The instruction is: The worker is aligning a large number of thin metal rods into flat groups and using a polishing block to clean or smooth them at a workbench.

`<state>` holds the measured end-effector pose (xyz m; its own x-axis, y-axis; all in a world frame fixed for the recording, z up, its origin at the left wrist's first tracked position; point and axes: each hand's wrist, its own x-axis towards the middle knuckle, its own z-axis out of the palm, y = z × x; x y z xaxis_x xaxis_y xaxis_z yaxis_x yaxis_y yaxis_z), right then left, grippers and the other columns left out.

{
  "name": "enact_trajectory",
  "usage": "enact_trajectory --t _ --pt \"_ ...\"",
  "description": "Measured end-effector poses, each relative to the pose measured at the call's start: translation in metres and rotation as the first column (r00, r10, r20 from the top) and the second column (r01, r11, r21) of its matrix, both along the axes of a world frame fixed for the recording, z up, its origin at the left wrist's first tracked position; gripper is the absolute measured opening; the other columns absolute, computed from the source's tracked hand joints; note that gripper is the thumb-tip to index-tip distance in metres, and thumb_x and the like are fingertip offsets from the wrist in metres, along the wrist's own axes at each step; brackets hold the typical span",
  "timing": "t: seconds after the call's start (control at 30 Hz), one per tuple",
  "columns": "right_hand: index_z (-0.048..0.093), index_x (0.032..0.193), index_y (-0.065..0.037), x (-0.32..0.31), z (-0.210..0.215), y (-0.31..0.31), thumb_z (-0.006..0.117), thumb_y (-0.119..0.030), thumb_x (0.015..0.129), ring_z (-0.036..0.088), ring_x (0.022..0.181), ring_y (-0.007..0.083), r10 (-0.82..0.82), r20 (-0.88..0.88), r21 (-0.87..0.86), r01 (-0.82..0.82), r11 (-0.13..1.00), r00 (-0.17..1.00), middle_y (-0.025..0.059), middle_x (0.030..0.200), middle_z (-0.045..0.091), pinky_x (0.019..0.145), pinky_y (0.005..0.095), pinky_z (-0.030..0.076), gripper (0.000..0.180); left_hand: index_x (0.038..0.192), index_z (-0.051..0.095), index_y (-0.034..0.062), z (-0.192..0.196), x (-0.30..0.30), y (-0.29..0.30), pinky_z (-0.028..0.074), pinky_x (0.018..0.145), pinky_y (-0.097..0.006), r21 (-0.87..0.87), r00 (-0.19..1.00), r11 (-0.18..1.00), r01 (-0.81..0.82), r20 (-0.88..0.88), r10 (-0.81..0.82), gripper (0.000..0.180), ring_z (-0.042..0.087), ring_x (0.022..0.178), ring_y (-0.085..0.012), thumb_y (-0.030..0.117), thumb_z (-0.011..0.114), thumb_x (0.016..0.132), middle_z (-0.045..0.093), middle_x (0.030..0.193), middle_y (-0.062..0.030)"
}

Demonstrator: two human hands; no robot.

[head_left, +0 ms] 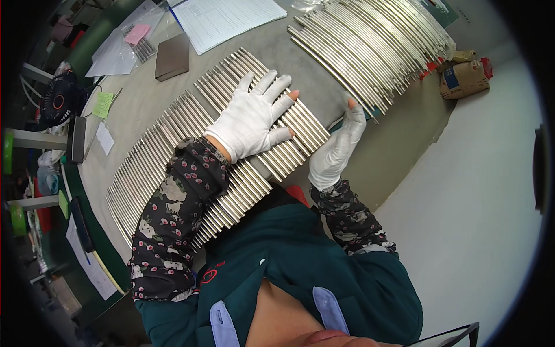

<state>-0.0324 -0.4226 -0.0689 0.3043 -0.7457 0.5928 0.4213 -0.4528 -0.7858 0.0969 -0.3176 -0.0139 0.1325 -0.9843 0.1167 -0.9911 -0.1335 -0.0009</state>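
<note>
Rods on table, papers behind

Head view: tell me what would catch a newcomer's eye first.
The shiny metal rods come first, laid side by side across the grey table, with another large batch at the upper right. Next is the white-gloved left hand, spread over the middle batch, with the gloved right hand beside that batch's right end. Dark floral sleeves on both forearms stand out too.
</note>
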Motion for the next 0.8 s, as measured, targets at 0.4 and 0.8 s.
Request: enact_trajectory --t 0.4,0.8 --pt "0.041 0.124 0.005 -0.059 -0.006 -0.02 0.036 -0.026 0.097 0.052 0.111 0.0261 0.135 -0.223 0.225 -0.084 0.971 0.965 0.0177 0.119 0.052 0.1 0.0398 0.038 0.041 0.136 0.04 0.0057 -0.004 0.004 -0.022 0.02 0.109 -0.054 -0.025 1.0 1.0 0.004 0.018 -0.003 0.072 0.03 0.133 -0.0353 0.058 0.04 0.087 0.036 0.142 -0.0166" --pt "0.05 0.113 0.005 -0.064 -0.01 -0.023 0.041 -0.017 0.096 0.057 0.09 0.0163 0.273 -0.283 0.419 -0.138 0.898 0.92 0.0121 0.103 0.058 0.083 0.0296 0.046 0.029 0.136 0.041 0.0063 -0.005 0.004 -0.037 0.02 0.109 -0.054 -0.034 1.0 0.999 0.002 0.024 -0.001 0.07 0.031 0.133 -0.0338 0.058 0.04 0.088 0.037 0.142 -0.0163"
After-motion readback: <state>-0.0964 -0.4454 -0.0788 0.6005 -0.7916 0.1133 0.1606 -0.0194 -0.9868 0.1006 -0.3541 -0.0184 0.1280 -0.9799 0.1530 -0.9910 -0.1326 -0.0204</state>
